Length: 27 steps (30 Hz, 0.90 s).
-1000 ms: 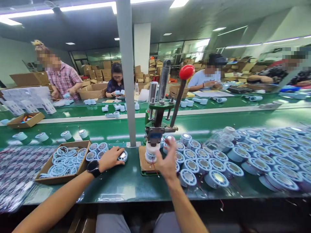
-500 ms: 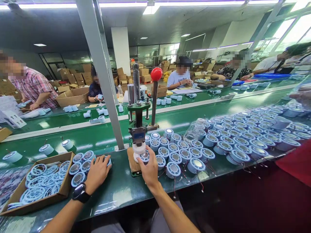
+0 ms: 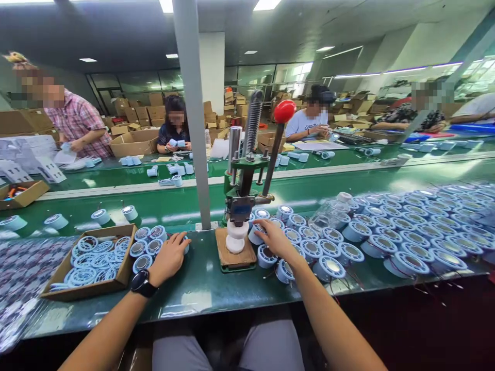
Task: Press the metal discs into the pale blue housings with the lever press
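My left hand, with a black watch on its wrist, curls over a light-blue round housing that its fingers mostly hide. Beside it stand several similar housings with silver-grey discs in their tops. At the front edge of the block of housings, my right hand has its fingers on another light-blue round housing, right of the hand press. The press's white plastic fixture rests on a brown base board, with no housing visible in it. A red ball tops the press lever.
Left of my left hand, a cardboard tray holds light-blue rings. Rows of wired housings cover the right bench, with a clear plastic bottle among them. Beyond a metal post, several people work along a green conveyor.
My right hand has moved from the press fixture to the housings on its right; the housing at the fixture is gone from there. My left hand stays over its housing. The view has shifted left.
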Each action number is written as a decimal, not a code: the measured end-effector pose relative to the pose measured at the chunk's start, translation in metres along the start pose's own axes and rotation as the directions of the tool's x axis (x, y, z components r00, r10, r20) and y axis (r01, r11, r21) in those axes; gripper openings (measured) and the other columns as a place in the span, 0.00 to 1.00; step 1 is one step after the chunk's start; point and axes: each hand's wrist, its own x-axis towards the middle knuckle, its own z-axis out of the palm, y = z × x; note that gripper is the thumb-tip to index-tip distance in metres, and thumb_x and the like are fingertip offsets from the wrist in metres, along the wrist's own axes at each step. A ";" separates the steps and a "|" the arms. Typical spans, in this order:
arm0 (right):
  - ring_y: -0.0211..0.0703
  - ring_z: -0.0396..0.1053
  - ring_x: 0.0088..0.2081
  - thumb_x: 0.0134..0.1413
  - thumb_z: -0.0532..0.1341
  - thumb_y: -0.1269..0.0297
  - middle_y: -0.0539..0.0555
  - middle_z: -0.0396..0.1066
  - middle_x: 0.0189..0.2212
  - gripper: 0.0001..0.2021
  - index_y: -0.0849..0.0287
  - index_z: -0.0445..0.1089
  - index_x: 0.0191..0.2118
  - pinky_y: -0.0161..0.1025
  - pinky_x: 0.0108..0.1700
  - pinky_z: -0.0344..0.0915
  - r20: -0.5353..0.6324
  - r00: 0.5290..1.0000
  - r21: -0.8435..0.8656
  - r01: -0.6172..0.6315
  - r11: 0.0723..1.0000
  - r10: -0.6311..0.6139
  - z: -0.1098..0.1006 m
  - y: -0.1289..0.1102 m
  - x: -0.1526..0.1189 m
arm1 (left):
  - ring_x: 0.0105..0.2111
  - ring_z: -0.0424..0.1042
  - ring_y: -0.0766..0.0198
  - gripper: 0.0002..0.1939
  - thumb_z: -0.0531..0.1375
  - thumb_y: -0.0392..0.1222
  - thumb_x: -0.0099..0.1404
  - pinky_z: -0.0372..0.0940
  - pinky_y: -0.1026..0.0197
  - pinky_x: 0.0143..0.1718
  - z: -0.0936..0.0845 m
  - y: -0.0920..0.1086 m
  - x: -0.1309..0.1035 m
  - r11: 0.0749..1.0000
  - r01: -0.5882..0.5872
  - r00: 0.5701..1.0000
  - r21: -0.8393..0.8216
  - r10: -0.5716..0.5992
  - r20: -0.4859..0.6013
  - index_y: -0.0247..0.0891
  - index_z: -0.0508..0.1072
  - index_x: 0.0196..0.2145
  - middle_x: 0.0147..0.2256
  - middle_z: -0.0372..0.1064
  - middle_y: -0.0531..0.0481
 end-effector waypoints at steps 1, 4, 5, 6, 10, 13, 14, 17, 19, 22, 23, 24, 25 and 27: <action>0.47 0.69 0.48 0.58 0.59 0.67 0.58 0.70 0.47 0.15 0.59 0.71 0.50 0.43 0.53 0.66 0.032 0.999 -0.026 0.011 1.000 -0.010 0.002 0.000 0.000 | 0.61 0.59 0.50 0.24 0.48 0.28 0.65 0.61 0.48 0.58 0.000 -0.001 0.000 1.000 -0.014 1.000 -0.020 0.015 0.008 0.40 0.69 0.55 0.62 0.59 0.43; 0.54 0.67 0.51 0.53 0.60 0.69 0.60 0.70 0.48 0.15 0.58 0.73 0.48 0.49 0.56 0.63 0.093 0.995 -0.108 0.032 0.994 -0.022 0.011 -0.002 -0.004 | 0.60 0.60 0.50 0.22 0.49 0.30 0.67 0.61 0.48 0.58 0.000 0.004 0.001 0.996 0.037 0.999 -0.075 -0.035 0.027 0.40 0.69 0.55 0.62 0.60 0.41; 0.56 0.67 0.51 0.52 0.60 0.70 0.61 0.69 0.49 0.15 0.58 0.73 0.47 0.52 0.56 0.62 0.102 0.995 -0.133 0.034 0.991 -0.020 0.015 -0.002 -0.004 | 0.60 0.61 0.50 0.22 0.48 0.30 0.68 0.61 0.48 0.58 0.000 0.008 0.002 0.992 0.090 0.996 -0.086 -0.088 0.025 0.40 0.68 0.57 0.62 0.60 0.40; 0.58 0.67 0.52 0.51 0.60 0.70 0.61 0.69 0.49 0.16 0.59 0.74 0.46 0.54 0.57 0.61 0.106 0.994 -0.156 0.035 0.987 -0.019 0.018 -0.001 -0.005 | 0.60 0.61 0.50 0.23 0.48 0.30 0.68 0.61 0.47 0.58 0.001 0.012 0.004 0.984 0.152 0.988 -0.094 -0.151 0.018 0.39 0.67 0.58 0.62 0.59 0.38; 0.63 0.65 0.54 0.48 0.60 0.67 0.62 0.67 0.53 0.16 0.57 0.74 0.44 0.64 0.58 0.57 0.098 0.995 -0.216 0.055 0.975 -0.034 0.019 0.009 -0.006 | 0.63 0.57 0.45 0.26 0.56 0.35 0.67 0.57 0.45 0.62 -0.003 0.018 0.006 0.947 0.268 0.958 -0.175 -0.282 -0.058 0.33 0.62 0.62 0.64 0.53 0.32; 0.63 0.67 0.51 0.54 0.56 0.58 0.62 0.68 0.51 0.16 0.58 0.74 0.43 0.62 0.52 0.62 -0.039 0.985 -0.253 0.155 0.955 -0.170 0.007 0.009 -0.020 | 0.63 0.59 0.51 0.24 0.53 0.35 0.68 0.55 0.49 0.64 -0.020 -0.011 -0.010 0.940 0.288 0.933 -0.182 -0.318 -0.166 0.35 0.63 0.62 0.63 0.57 0.36; 0.61 0.68 0.49 0.58 0.53 0.55 0.62 0.68 0.50 0.17 0.58 0.74 0.43 0.60 0.50 0.64 -0.126 0.968 -0.247 0.182 0.952 -0.218 0.003 0.003 -0.028 | 0.62 0.60 0.54 0.24 0.51 0.33 0.69 0.55 0.51 0.64 -0.027 -0.028 -0.019 0.924 0.353 0.911 -0.147 -0.375 -0.171 0.36 0.64 0.61 0.62 0.60 0.38; 0.53 0.69 0.47 0.65 0.49 0.55 0.59 0.70 0.46 0.17 0.58 0.71 0.45 0.50 0.48 0.68 -0.365 0.898 -0.105 0.223 0.969 -0.246 0.003 -0.041 -0.057 | 0.56 0.67 0.54 0.22 0.48 0.30 0.68 0.60 0.53 0.60 -0.047 -0.088 -0.046 0.815 0.579 0.812 -0.016 -0.579 -0.072 0.33 0.69 0.56 0.55 0.68 0.38; 0.46 0.70 0.46 0.66 0.51 0.61 0.57 0.71 0.44 0.13 0.59 0.70 0.46 0.43 0.49 0.69 -0.344 0.898 0.032 0.304 0.952 -0.275 0.018 -0.087 -0.068 | 0.51 0.72 0.51 0.17 0.50 0.35 0.69 0.64 0.54 0.55 -0.051 -0.120 -0.057 0.771 0.635 0.771 0.036 -0.636 0.026 0.31 0.74 0.49 0.48 0.73 0.35; 0.43 0.68 0.50 0.62 0.52 0.72 0.58 0.69 0.49 0.15 0.60 0.70 0.50 0.39 0.53 0.69 -0.047 0.929 0.125 0.371 0.920 -0.368 0.060 -0.157 -0.051 | 0.47 0.75 0.46 0.14 0.55 0.41 0.67 0.67 0.54 0.48 -0.044 -0.142 -0.061 0.738 0.668 0.727 0.093 -0.674 0.132 0.29 0.76 0.41 0.43 0.76 0.32; 0.44 0.66 0.55 0.59 0.52 0.76 0.60 0.66 0.53 0.20 0.60 0.69 0.54 0.40 0.56 0.67 0.038 0.932 0.116 0.354 0.928 -0.360 0.075 -0.175 -0.037 | 0.46 0.75 0.45 0.14 0.56 0.41 0.66 0.67 0.53 0.47 -0.041 -0.144 -0.060 0.723 0.681 0.708 0.113 -0.690 0.149 0.28 0.76 0.41 0.43 0.75 0.31; 0.46 0.62 0.59 0.56 0.52 0.80 0.61 0.62 0.58 0.26 0.60 0.66 0.59 0.42 0.59 0.65 0.095 0.934 0.096 0.335 0.937 -0.344 0.089 -0.189 -0.021 | 0.46 0.75 0.44 0.13 0.56 0.40 0.66 0.68 0.53 0.46 -0.037 -0.144 -0.059 0.710 0.692 0.692 0.130 -0.704 0.158 0.28 0.76 0.41 0.43 0.75 0.29; 0.48 0.57 0.63 0.53 0.52 0.83 0.61 0.57 0.62 0.30 0.58 0.63 0.62 0.44 0.62 0.62 0.127 0.935 0.075 0.324 0.943 -0.331 0.100 -0.199 -0.005 | 0.46 0.75 0.44 0.14 0.56 0.39 0.66 0.67 0.53 0.46 -0.035 -0.144 -0.058 0.700 0.700 0.681 0.141 -0.714 0.163 0.27 0.75 0.43 0.43 0.75 0.29; 0.51 0.51 0.66 0.52 0.52 0.85 0.59 0.51 0.65 0.34 0.54 0.62 0.64 0.47 0.63 0.59 0.178 0.926 0.044 0.332 0.942 -0.334 0.116 -0.210 0.021 | 0.46 0.76 0.45 0.15 0.55 0.40 0.67 0.67 0.53 0.46 -0.032 -0.143 -0.057 0.696 0.704 0.676 0.143 -0.718 0.164 0.27 0.74 0.45 0.43 0.75 0.29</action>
